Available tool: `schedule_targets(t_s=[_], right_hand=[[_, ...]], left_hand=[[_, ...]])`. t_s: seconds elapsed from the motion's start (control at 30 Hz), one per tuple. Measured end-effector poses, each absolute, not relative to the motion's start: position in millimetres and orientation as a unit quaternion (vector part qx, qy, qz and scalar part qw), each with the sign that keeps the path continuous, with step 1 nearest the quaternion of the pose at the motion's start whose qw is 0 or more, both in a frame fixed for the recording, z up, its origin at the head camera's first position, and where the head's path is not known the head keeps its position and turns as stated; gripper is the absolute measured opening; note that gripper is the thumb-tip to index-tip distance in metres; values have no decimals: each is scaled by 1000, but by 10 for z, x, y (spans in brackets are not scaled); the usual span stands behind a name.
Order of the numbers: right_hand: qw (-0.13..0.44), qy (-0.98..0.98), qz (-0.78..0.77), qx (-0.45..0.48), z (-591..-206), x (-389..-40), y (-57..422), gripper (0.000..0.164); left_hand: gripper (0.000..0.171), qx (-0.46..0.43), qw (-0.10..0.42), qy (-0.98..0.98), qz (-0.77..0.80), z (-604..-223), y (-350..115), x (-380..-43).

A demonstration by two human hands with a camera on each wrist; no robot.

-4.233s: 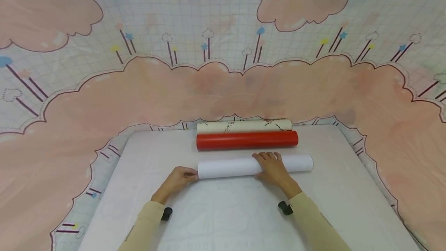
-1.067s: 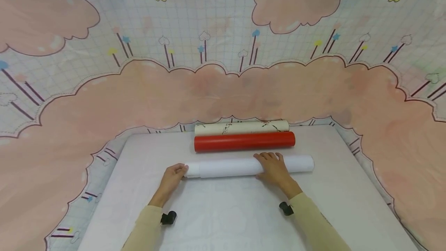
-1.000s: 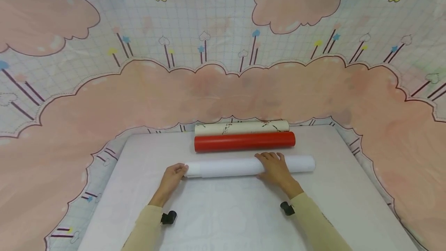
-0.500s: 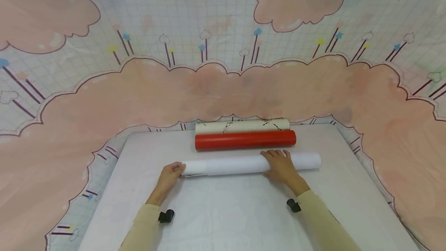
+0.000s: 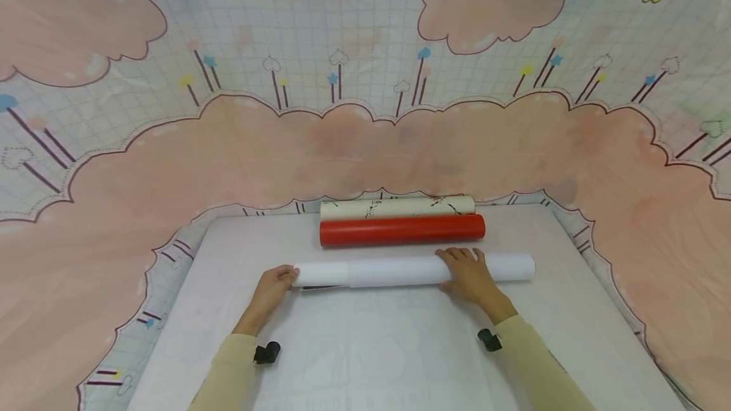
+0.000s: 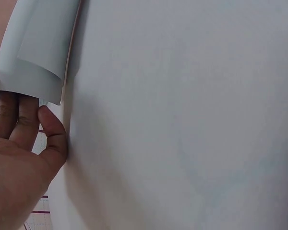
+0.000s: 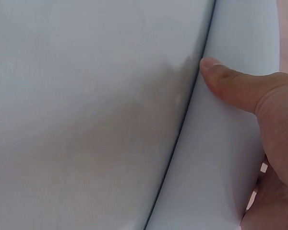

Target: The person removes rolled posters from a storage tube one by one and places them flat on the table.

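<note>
A white paper roll (image 5: pixel 394 271) lies crosswise on the table, and a narrower white inner paper roll (image 5: pixel 322 274) sticks out of its left end. My left hand (image 5: pixel 273 287) holds the inner roll's free end. In the left wrist view, that hand's fingers reach into the mouth of the inner paper (image 6: pixel 24 79), and the thumb is at its lower edge. My right hand (image 5: pixel 471 278) grips the outer roll right of its middle, fingers over the far side. The right wrist view shows its thumb pressing the near side of the outer roll (image 7: pixel 206 158).
Behind the white roll lie a red roll (image 5: pixel 402 231) and a cream roll with dark branch-like marks (image 5: pixel 400 208), side by side near the back edge. The white-covered table (image 5: pixel 371 347) extends toward me. A cloud-patterned cloth (image 5: pixel 354 151) hangs behind it.
My left hand has moved left, drawing the inner paper further out of the outer roll. The right hand has shifted right with the outer roll in its grip.
</note>
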State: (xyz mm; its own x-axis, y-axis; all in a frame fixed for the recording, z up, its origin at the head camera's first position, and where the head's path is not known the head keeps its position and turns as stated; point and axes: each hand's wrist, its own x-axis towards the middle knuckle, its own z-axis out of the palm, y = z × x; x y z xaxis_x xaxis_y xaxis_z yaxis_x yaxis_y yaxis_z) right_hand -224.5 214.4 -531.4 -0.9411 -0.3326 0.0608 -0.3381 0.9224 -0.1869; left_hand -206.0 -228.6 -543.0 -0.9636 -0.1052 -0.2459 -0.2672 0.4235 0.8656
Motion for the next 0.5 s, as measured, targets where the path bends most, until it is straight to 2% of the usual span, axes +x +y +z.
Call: schedule_targets(t_s=[0.5], right_hand=[[5,-980,99,170,-5297,-2251,2270,78]], left_hand=[[39,-102,80,848,515,-5408,-2483,-2030]])
